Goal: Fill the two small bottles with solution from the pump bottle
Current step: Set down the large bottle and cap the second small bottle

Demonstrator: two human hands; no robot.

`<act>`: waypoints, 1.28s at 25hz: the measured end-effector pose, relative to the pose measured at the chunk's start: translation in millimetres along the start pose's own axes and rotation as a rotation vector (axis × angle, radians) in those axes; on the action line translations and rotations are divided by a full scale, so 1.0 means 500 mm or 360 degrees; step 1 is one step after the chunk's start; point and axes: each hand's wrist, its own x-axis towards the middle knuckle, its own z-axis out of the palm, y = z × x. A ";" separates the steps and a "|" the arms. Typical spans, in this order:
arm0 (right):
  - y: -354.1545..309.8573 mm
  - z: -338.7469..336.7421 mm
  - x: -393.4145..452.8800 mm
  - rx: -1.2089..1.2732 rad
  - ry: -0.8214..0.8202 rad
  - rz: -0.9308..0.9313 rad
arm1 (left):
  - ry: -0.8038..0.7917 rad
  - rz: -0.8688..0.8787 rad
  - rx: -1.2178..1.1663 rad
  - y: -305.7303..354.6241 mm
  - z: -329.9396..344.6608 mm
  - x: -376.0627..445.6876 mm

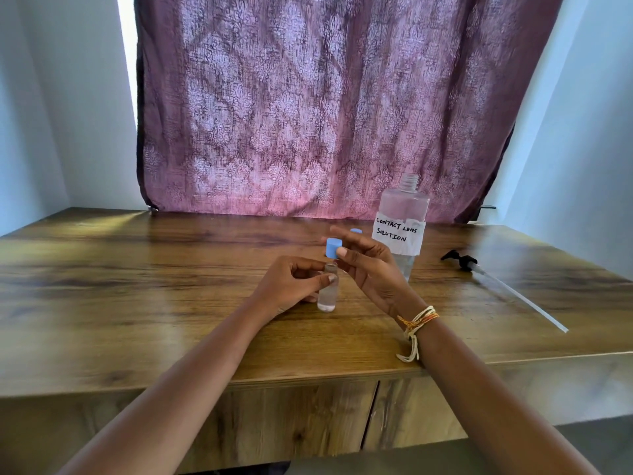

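Observation:
A small clear bottle [327, 292] stands upright on the wooden table [137, 279], uncapped, with clear liquid in it. My left hand [291, 284] grips it near the neck. My right hand [368, 265] holds a blue cap [331, 248] just above the bottle's mouth. Behind my right hand a second blue cap [356, 231] peeks out; whatever is under it is hidden. The large clear bottle [402, 221], labelled "Contact Lens Solution", stands open at the right, its pump removed.
The black pump head with its long clear tube [493, 279] lies on the table to the right. A patterned purple curtain [308, 104] hangs behind the table. The table's front edge runs just below my forearms.

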 end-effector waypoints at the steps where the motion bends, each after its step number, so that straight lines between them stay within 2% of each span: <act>1: 0.002 -0.002 0.000 -0.0054 -0.0043 -0.0018 | 0.0006 -0.0009 0.0006 -0.001 0.000 0.000; 17: 0.001 0.016 -0.022 -0.0800 0.0090 -0.0093 | -0.0046 0.0037 0.0108 -0.015 -0.007 0.003; 23: -0.006 -0.016 -0.013 -0.0356 -0.0151 0.0082 | -0.0056 -0.0021 0.0067 -0.006 0.001 0.001; 29: -0.001 -0.009 -0.013 -0.0502 -0.0053 0.0089 | -0.0054 0.0007 0.0137 -0.010 -0.005 0.002; 32: -0.003 -0.011 -0.013 -0.0395 -0.0127 0.0136 | -0.0056 0.0028 0.0118 -0.008 -0.003 0.001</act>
